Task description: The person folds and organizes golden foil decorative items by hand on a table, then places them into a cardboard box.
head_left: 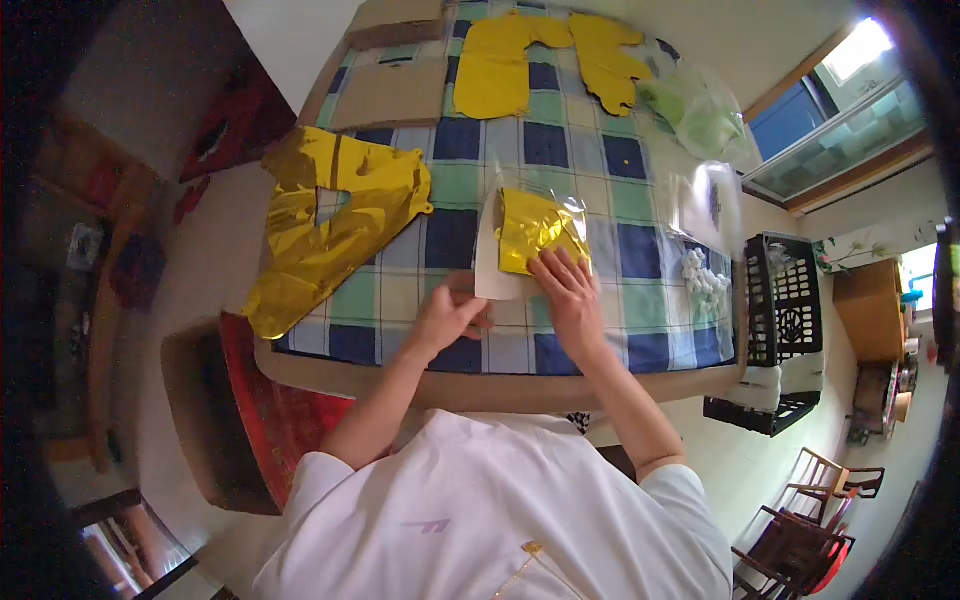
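A clear plastic bag [487, 262] with a white backing lies on the checked cloth in front of me. Folded shiny gold foil [528, 225] shows in its middle. My right hand [572, 300] rests on the lower right of the foil, fingers stretched out flat. At the bag's lower left corner is my left hand [448, 318], its fingers curled and thumb against the edge. To the left, a flat gold foil balloon [345, 205] shaped like a letter A spreads toward the table edge. Two more gold foil balloons, one [492, 70] beside another [605, 60], lie at the far side.
Brown cardboard [390, 95] lies at the far left of the table [500, 385]. Crumpled clear plastic with green [690, 105], a clear packet [705, 205] and small white pieces [703, 275] sit along the right side. A black crate [785, 310] stands beside the table.
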Demonstrator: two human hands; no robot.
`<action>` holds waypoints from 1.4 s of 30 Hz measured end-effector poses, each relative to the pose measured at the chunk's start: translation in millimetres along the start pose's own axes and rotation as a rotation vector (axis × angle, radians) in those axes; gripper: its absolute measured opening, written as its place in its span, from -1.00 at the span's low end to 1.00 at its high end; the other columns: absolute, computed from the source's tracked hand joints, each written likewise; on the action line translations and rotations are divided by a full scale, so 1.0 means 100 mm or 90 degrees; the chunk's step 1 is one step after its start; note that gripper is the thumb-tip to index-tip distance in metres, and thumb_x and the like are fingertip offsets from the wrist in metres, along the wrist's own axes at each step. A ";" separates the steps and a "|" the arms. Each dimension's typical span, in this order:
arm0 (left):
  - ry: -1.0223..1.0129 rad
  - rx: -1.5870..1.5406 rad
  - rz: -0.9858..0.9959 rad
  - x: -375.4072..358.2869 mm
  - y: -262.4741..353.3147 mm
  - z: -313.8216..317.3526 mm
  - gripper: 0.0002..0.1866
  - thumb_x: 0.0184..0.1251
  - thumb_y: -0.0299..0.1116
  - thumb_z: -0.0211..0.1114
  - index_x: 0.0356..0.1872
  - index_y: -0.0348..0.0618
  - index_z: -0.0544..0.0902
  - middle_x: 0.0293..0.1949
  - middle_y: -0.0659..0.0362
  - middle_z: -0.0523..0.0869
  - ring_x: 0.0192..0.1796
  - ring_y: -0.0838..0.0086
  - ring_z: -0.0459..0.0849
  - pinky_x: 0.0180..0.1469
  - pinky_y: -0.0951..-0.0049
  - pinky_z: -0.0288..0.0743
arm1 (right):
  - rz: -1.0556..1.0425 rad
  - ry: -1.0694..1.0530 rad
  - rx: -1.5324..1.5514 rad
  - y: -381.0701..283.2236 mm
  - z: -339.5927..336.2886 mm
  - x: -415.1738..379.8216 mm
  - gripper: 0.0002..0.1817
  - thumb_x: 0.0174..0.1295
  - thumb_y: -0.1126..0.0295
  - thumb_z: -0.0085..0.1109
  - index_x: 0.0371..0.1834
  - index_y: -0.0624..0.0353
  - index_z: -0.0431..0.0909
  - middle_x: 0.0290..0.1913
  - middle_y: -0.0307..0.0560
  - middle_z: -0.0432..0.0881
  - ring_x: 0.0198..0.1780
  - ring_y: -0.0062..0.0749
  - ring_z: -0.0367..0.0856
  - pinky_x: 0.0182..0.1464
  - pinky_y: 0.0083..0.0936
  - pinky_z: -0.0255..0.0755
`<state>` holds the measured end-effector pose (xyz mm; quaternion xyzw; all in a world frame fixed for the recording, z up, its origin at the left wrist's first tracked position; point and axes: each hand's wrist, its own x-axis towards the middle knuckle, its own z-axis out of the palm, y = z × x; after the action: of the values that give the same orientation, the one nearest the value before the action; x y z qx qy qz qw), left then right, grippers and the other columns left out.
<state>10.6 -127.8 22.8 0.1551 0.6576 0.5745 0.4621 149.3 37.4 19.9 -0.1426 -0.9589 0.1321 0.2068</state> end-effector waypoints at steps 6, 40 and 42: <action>0.097 -0.065 0.054 0.05 0.09 -0.01 -0.70 0.34 -0.29 0.24 -0.06 -0.29 0.49 -0.39 0.11 0.69 -0.45 0.46 0.70 -0.49 0.48 0.64 | -0.022 -0.037 0.002 0.03 -0.02 -0.03 -0.43 0.00 0.64 0.03 0.17 0.07 0.51 0.26 -0.03 0.47 0.34 -0.10 0.35 0.40 -0.06 0.12; -0.034 0.003 -0.055 0.18 -0.04 -0.08 -0.80 0.43 -0.46 0.01 -0.20 -0.36 0.58 -0.38 0.04 0.71 -0.44 0.38 0.75 -0.43 0.48 0.65 | -0.024 -0.043 0.174 -0.15 0.20 0.07 -0.80 0.03 0.40 0.28 -0.27 0.12 0.53 -0.26 -0.08 0.53 -0.15 -0.10 0.51 -0.10 -0.25 0.40; -0.055 0.054 -0.028 0.19 -0.04 -0.12 -0.81 0.42 -0.47 0.01 -0.20 -0.37 0.58 -0.39 0.03 0.71 -0.45 0.37 0.75 -0.43 0.47 0.64 | -0.010 -0.019 0.165 -0.18 0.25 0.11 -0.78 0.04 0.38 0.27 -0.24 0.12 0.52 -0.25 -0.07 0.52 -0.13 -0.10 0.50 -0.10 -0.24 0.40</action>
<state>-7.2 -122.2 10.2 0.1844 0.6640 0.5288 0.4955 124.5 19.4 7.5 -0.1056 -0.9379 0.2553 0.2098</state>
